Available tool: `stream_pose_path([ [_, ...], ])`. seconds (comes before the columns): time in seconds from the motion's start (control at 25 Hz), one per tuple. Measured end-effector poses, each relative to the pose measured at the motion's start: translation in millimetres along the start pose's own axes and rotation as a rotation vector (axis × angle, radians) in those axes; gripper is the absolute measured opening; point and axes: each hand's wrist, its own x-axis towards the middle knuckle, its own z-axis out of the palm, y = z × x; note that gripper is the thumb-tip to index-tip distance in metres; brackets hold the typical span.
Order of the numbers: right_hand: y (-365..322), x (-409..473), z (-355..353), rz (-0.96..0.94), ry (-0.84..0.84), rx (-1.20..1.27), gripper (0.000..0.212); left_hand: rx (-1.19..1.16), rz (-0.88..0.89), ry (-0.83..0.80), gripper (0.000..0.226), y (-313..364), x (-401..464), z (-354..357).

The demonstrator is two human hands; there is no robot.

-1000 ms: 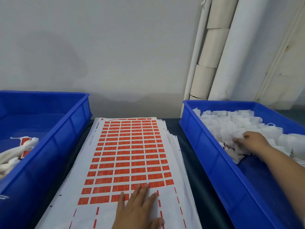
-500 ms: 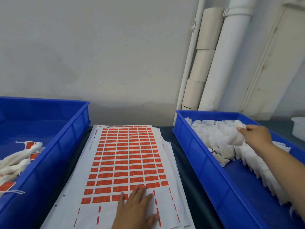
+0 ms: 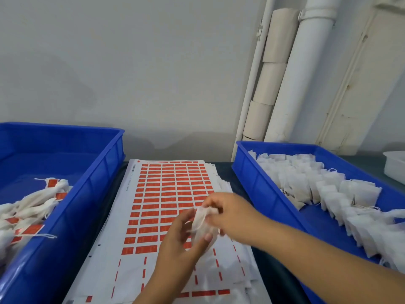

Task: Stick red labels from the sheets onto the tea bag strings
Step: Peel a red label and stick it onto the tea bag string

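Observation:
A stack of white sheets with rows of red labels (image 3: 168, 194) lies on the dark table between two blue bins. Above the sheet's lower half, both hands hold one white tea bag (image 3: 200, 224). My left hand (image 3: 179, 244) grips it from below with thumb and fingers. My right hand (image 3: 228, 211) pinches its top from the right. The right blue bin (image 3: 260, 183) holds rows of several unlabelled white tea bags (image 3: 317, 183). The left blue bin (image 3: 96, 178) holds labelled tea bags (image 3: 37, 207) with red tags on their strings.
A white container (image 3: 394, 165) stands at the far right edge behind the right bin. White pipes and paper rolls (image 3: 271, 80) lean against the wall behind the table. Peeled rows at the sheet's near end show only thin red strips.
My right hand has left the right bin with a tea bag and come over the label sheet. My left hand has lifted off the sheet and taken hold of the bag.

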Motion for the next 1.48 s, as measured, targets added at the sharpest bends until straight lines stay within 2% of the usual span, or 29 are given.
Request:
stream_pose_path([
  [0.12, 8, -6, 24, 0.019, -0.047, 0.098, 0.021, 0.101, -0.027, 0.014, 0.002, -4, 2, -1],
  [0.2, 15, -8, 25, 0.011, -0.040, 0.122, 0.023, 0.180, -0.042, -0.023, 0.014, -8, 2, 0],
  [0.32, 20, -12, 18, -0.005, -0.051, 0.113, 0.013, 0.252, -0.003, -0.140, 0.023, -13, 0, 2],
  [0.44, 25, -14, 15, 0.028, -0.070, 0.178, 0.022, 0.243, 0.026, -0.222, 0.013, -10, -5, 5],
  [0.48, 27, -13, 14, 0.043, -0.070, 0.209, 0.022, 0.224, 0.028, -0.226, 0.009, -8, -7, 5],
  [0.64, 28, -10, 13, 0.088, -0.060, 0.409, 0.009, 0.127, 0.034, -0.197, 0.038, -7, -8, 1],
  [0.76, 28, -10, 14, 0.091, -0.029, 0.520, 0.016, 0.130, 0.042, -0.167, 0.043, -9, -8, 0],
  [0.96, 20, -10, 10, 0.074, 0.085, 0.603, 0.009, 0.096, 0.053, -0.161, 0.041, 2, -8, -1],
  [1.16, 3, -18, 12, -0.016, 0.072, 0.449, 0.015, 0.088, 0.131, -0.161, 0.026, 18, -11, -3],
  [1.32, -7, -20, 9, -0.013, 0.194, 0.507, 0.017, 0.339, 0.246, -0.167, 0.042, 13, -15, -7],
  [1.48, -14, -25, 14, -0.048, 0.313, 0.593, 0.018, 0.468, 0.202, -0.198, 0.017, 5, -20, -14],
])
